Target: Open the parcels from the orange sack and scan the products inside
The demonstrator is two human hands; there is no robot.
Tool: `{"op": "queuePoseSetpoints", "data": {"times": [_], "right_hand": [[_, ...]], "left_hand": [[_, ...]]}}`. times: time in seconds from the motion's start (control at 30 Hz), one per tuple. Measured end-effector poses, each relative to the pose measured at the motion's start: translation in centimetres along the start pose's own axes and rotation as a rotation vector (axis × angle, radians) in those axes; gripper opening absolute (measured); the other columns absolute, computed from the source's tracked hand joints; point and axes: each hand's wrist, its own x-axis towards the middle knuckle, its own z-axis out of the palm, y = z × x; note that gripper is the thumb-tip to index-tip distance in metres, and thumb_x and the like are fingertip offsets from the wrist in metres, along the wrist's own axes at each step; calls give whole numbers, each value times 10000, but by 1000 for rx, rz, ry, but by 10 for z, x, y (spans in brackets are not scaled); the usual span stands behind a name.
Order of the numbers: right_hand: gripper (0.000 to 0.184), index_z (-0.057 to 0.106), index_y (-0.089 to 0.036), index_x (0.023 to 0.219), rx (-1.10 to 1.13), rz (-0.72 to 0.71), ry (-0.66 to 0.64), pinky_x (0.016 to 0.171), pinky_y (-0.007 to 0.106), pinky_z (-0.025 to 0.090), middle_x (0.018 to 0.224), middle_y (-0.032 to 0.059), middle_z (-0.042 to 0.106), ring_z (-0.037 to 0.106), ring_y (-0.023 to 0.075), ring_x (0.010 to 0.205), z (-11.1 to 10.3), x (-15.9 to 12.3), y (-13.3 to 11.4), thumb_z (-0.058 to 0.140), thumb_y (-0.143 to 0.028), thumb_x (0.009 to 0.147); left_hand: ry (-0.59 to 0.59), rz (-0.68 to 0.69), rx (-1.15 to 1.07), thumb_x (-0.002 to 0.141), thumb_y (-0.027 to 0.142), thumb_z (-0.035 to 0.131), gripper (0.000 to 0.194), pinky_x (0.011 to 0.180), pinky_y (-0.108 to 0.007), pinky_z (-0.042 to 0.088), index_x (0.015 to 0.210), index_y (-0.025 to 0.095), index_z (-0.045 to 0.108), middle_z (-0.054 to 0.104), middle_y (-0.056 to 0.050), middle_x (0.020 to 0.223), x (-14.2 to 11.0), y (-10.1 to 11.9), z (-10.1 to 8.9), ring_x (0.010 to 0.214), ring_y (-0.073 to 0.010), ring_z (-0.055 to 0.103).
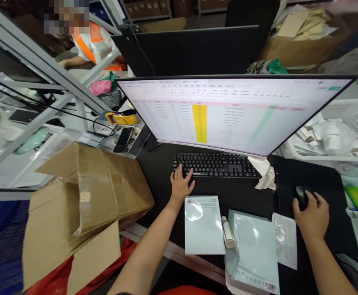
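My left hand [181, 184] rests with spread fingers on the left end of a black keyboard [215, 164]. My right hand [313, 213] is wrapped over a black computer mouse [302, 197] on a dark mouse pad [320, 176]. Behind the keyboard a wide monitor [228, 119] shows a spreadsheet with a yellow column. Between my arms lie a pale blue box [204, 229], a small white cylindrical bottle [228, 233] and a second, larger pale blue box [254, 250]. A flat white packet [285, 239] lies beside the larger box.
An open cardboard box [105, 184] stands at the left. Crumpled white tissue [263, 172] touches the keyboard's right end. A white basket [357, 119] holding packets stands at the right. A phone [123, 139] and yellow device [125, 118] lie back left. A person in an orange vest [89, 43] sits beyond.
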Motion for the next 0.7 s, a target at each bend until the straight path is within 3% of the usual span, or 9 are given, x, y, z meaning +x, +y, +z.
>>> {"op": "queuePoseSetpoints", "data": {"times": [0.17, 0.7], "right_hand": [[570, 620, -124, 1338, -40, -22, -11, 1017, 524, 479, 1413, 217, 529, 534, 366, 1266, 1, 1, 1, 538, -472, 894], [536, 615, -142, 1328, -89, -17, -5, 966, 513, 502, 1401, 209, 523, 550, 351, 1212, 3, 0, 2, 537, -460, 902]], "left_hand": [[18, 5, 10, 914, 444, 633, 521, 1115, -609, 314, 1420, 322, 612, 317, -194, 1645, 3, -1, 0, 1443, -399, 385], [94, -11, 21, 961, 345, 555, 430, 1142, -586, 336, 1363, 242, 668, 436, -213, 1553, 2, -4, 4, 1359, -369, 476]]}}
